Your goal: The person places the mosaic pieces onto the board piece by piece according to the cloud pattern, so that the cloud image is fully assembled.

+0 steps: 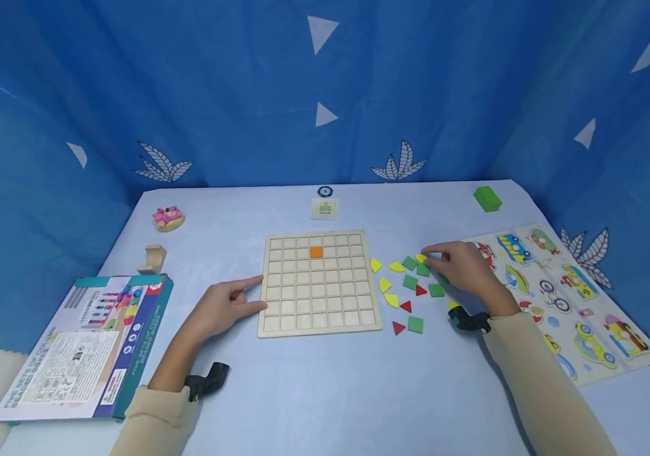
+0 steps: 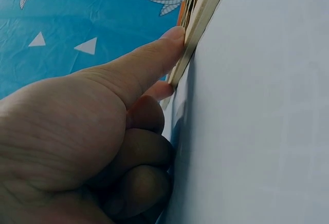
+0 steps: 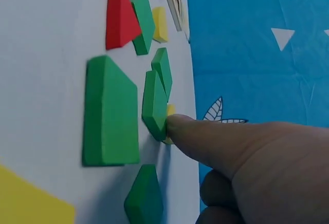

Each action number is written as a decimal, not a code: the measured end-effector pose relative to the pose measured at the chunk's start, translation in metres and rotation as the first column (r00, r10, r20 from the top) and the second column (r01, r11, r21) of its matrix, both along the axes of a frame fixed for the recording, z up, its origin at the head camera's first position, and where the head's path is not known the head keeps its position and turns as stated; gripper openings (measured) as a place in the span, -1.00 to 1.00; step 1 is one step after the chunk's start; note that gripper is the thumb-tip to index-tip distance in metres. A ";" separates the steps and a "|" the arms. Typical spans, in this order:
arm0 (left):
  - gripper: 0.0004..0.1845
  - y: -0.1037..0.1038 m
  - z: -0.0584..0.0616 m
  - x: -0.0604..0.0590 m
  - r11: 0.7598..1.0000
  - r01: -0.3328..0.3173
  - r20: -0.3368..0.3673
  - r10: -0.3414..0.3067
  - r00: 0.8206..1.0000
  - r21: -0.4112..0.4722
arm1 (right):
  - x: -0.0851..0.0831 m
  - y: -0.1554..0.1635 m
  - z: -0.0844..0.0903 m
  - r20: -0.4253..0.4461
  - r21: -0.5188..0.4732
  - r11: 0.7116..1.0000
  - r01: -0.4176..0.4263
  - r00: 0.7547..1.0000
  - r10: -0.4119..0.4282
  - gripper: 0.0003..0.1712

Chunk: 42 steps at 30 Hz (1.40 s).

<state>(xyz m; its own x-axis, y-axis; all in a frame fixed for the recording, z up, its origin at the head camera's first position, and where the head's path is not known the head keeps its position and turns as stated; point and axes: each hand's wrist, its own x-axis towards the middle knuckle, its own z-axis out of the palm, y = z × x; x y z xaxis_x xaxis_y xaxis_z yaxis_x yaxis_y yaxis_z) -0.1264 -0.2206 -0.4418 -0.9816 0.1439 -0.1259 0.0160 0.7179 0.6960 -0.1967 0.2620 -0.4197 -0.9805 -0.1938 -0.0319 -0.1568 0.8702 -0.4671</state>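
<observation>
A square wooden grid board lies flat on the table, with an orange square tile in an upper cell. My left hand is at the board's left side, its outstretched thumb and index finger touching the edge; the left wrist view shows the other fingers curled under. My right hand pinches a yellow quarter-circle piece among the loose pieces; the index fingertip is hidden in the right wrist view. Around it lie several green squares, red triangles and other yellow quarter-circles.
A small pattern card lies behind the board. Far left are a box, a curved wooden block and a pink figure. To the right are a picture puzzle board and a green block. Blue curtains surround the table.
</observation>
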 end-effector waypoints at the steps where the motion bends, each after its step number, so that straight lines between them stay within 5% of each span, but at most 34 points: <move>1: -0.31 0.000 0.000 0.000 1.000 0.002 -0.002 -0.002 1.000 -0.001 | -0.002 0.000 0.001 0.015 0.012 1.000 -0.004 1.000 0.004 -0.62; 13: -0.31 -0.002 -0.002 0.000 1.000 0.015 -0.030 -0.015 0.999 0.006 | -0.007 -0.007 0.011 0.020 0.206 0.976 0.070 0.997 -0.076 -0.53; 23: -0.31 -0.001 -0.004 0.000 1.000 0.016 -0.028 -0.016 0.999 0.006 | -0.013 -0.011 0.006 0.015 0.204 0.977 0.060 0.998 -0.064 -0.51; 30: -0.32 0.000 -0.004 0.001 1.000 0.016 -0.038 -0.016 0.999 0.012 | -0.023 -0.025 0.014 0.002 0.154 0.988 0.017 1.000 -0.018 -0.72; 37: -0.31 0.004 -0.002 -0.001 1.000 0.009 -0.016 -0.009 1.000 0.007 | -0.023 -0.009 0.021 0.103 0.173 0.982 0.082 0.990 -0.100 -0.49; 42: -0.31 0.001 -0.001 0.001 1.000 -0.002 -0.018 0.002 1.000 0.004 | -0.025 -0.008 0.015 0.151 0.183 0.982 0.050 0.985 -0.079 -0.46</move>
